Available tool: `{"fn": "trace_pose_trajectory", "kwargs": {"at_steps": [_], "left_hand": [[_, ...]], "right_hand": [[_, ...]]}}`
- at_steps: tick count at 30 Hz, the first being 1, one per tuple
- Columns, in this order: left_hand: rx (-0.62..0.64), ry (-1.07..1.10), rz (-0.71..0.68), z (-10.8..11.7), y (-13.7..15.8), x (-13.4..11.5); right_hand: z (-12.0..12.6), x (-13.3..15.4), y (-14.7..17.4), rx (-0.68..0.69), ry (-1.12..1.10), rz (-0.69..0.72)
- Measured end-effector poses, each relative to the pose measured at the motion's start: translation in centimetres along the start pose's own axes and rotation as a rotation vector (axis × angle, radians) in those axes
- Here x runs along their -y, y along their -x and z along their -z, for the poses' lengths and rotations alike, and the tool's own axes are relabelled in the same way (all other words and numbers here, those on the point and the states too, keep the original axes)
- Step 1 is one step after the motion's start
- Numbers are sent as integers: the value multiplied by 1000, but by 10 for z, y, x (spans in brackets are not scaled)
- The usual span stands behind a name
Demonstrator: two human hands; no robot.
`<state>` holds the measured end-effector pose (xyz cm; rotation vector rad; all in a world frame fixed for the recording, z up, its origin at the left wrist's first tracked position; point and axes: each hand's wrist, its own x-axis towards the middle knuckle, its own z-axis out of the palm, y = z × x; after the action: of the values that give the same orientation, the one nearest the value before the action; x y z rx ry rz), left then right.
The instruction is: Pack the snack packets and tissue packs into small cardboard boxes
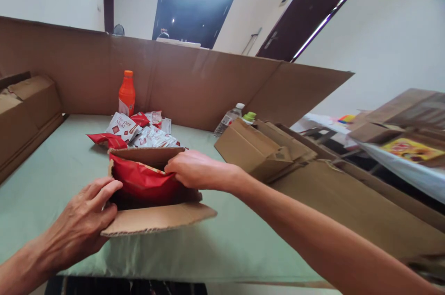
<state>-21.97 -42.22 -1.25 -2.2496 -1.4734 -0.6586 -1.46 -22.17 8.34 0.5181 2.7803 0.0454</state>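
An open cardboard box (163,221) sits on the pale green tabletop, its front flap folded outward toward me. Inside it is a shiny red packet (142,181), partly below the rim. My right hand (194,170) reaches over the box's right side, fingers closed on the packet's upper right edge. My left hand (88,214) grips the box's left wall and flap corner, thumb near the flap. Just behind the box lies a pile of white and red sachets (153,136), some printed "Super Meal". A red foil piece (109,139) lies at the pile's left.
An orange bottle (127,93) stands behind the sachets against a tall cardboard wall (181,84). A clear bottle (229,118) leans near small cardboard boxes (253,147) on the right. Another carton (28,119) is at the left. More cardboard (354,207) lies at the lower right.
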Motion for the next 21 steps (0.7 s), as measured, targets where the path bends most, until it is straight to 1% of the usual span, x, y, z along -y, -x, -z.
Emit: {"fn": "trace_pose_trajectory", "kwargs": {"at_steps": [1,2,4,5,6,7,10,11,12,13,15,17,19,20,21], "left_hand": [[5,0,6,0,0,0],[12,1,6,0,1,1],[28,3,2,-1,1,1],[33,5,-2,-1,2,1],[28,11,-3,-2,3,1],[20,16,2,-3,4,1],[-11,43,30,-8,9,2],[-27,48,41,-10,10,2],[-38,49,51,-11,10,1],[-47,45,55,-11,10,1],[-69,18,45,-12,9,0],[-79,-11,38,-10,7,0],[-87,-14,46,-9,7,0],[-81,-11,49,-8,8,1],[-71,-11,45,-8,9,2]], "right_hand": [[-7,1,-5,36,41,-28],[-12,2,-8,34,77,-38],[-17,6,-8,-68,124,-19],[-16,9,-6,-130,140,-1],[-14,12,-5,-162,153,18],[-10,16,-4,-148,155,49],[-3,23,-9,59,82,217],[-3,24,-13,104,54,256],[-6,24,-18,109,37,267],[-9,23,-22,78,33,258],[-18,19,-26,-38,25,243],[-23,10,-21,-163,-55,301],[-23,-5,-11,-348,-229,372],[-21,-15,-7,-462,-329,364],[-19,-28,-5,-570,-423,315]]}}
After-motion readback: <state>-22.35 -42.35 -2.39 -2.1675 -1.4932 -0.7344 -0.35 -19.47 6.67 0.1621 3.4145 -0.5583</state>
